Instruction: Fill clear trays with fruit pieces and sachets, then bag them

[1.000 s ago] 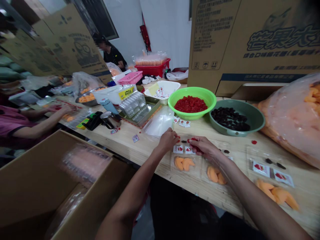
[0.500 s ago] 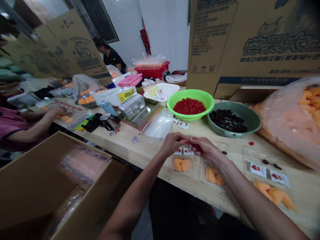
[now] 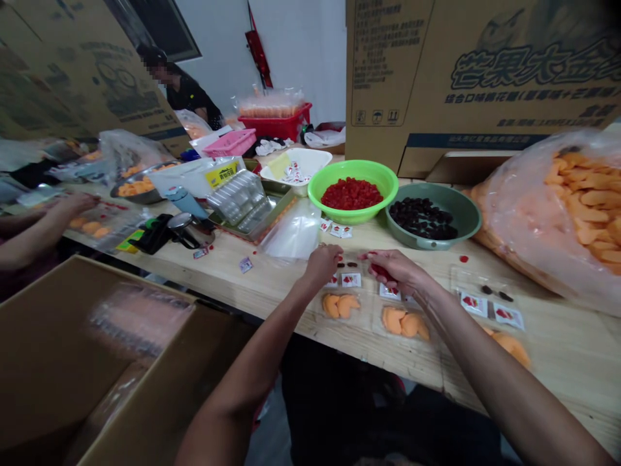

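My left hand point(image 3: 324, 262) is closed in a pinch over the upper part of a clear plastic tray point(image 3: 359, 309), with a red fruit piece point(image 3: 340, 258) at its fingertips. That tray also holds two dark dried fruits, small white packets point(image 3: 351, 279) and orange curved pieces point(image 3: 341, 305). My right hand point(image 3: 392, 266) is closed around several red fruit pieces point(image 3: 381, 272), one showing at the fingertips. It hovers above a second tray with packets and orange pieces point(image 3: 405, 322). Farther right, a third tray point(image 3: 456, 278) holds two dark fruits, two packets and orange pieces, partly hidden by my forearm.
Behind the trays stand a green bowl of red fruit point(image 3: 315, 200) and a grey-green bowl of dark fruit point(image 3: 473, 226). A big bag of orange pieces point(image 3: 514, 213) is at right. A cardboard box point(image 3: 39, 323) is at lower left. A co-worker's arm point(image 3: 53, 220) reaches in beyond it.
My hands were together at the red fruit; now they are apart, the left over the left tray. Two dark fruits show between them. The camera view has shifted a little.
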Available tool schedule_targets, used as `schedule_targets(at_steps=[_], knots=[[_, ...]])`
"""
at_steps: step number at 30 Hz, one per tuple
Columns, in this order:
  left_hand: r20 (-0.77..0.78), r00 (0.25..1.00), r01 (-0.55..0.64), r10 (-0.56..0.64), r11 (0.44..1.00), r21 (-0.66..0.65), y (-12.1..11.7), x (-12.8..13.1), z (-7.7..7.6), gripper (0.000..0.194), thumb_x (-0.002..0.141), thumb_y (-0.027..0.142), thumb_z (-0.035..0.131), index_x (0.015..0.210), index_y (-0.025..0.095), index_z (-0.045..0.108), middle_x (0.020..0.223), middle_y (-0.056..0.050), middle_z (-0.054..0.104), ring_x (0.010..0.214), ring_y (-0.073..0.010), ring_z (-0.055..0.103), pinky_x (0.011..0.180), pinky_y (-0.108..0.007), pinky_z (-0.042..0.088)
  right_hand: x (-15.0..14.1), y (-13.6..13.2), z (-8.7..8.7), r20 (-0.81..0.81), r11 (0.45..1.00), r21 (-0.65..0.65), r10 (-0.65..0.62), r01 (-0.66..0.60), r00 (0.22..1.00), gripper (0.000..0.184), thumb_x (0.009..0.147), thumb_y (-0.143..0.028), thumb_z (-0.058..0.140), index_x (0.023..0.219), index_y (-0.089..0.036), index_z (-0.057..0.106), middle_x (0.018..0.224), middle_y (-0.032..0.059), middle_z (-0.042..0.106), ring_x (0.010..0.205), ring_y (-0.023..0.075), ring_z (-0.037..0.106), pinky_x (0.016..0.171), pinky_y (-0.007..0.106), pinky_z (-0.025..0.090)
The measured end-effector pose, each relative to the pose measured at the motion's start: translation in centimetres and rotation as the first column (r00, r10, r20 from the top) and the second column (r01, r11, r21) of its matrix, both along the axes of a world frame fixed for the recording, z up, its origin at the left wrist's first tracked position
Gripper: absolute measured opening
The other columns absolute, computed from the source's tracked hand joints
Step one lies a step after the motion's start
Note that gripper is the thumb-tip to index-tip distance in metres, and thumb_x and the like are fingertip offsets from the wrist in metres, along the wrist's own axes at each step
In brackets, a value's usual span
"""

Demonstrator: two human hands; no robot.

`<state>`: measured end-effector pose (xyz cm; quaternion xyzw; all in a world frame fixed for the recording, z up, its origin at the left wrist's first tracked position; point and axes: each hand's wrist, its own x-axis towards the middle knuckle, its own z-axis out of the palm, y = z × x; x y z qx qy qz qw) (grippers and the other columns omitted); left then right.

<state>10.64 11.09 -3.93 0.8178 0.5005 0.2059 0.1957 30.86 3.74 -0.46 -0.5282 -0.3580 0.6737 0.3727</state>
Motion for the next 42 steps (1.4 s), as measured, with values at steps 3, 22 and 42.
schedule_targets(at_steps=[3,22,42], knots=[[0.05,0.998,0.027,-0.029,0.999,0.038,-1.2,0.4,1.6,0.031,0.088,0.004,0.051,0.106,0.016,0.073,0.103,-0.01,0.074,0.098,-0.0211,0.067,0.094,-0.036,0.051,-0.7,0.1,-0.3,0.059,1.0,0.012,0.024,-0.025,0.998,0.022,0.08,-0.033,0.067,0.093,-0.016,0.068,0.053,-0.0048,0.05,0.036,0.0051,0.028,0.031,0.018,0.013],[-0.068,0.977,0.202,-0.201,0.979,0.014,1.3,2.8,-0.3,0.019,0.082,0.005,0.058,0.082,0.016,0.074,0.092,-0.007,0.071,0.09,-0.018,0.067,0.091,-0.032,0.053,4.1,0.0,0.6,-0.251,0.972,-0.094,-0.234,0.217,0.939,0.014,0.078,-0.013,0.058,0.091,-0.015,0.064,0.073,0.005,0.062,0.054,0.0106,0.051,0.038,0.017,0.033],[0.499,0.854,0.286,-0.149,0.935,-0.21,-2.0,8.8,3.7,0.034,0.079,0.009,0.061,0.111,0.018,0.069,0.09,-0.003,0.074,0.081,-0.0152,0.069,0.078,-0.027,0.056,5.2,-1.1,0.1,-0.433,0.982,-0.1,-0.188,0.161,0.882,0.02,0.075,-0.012,0.06,0.093,-0.014,0.069,0.081,0.0089,0.069,0.066,0.0142,0.061,0.042,0.016,0.035]])
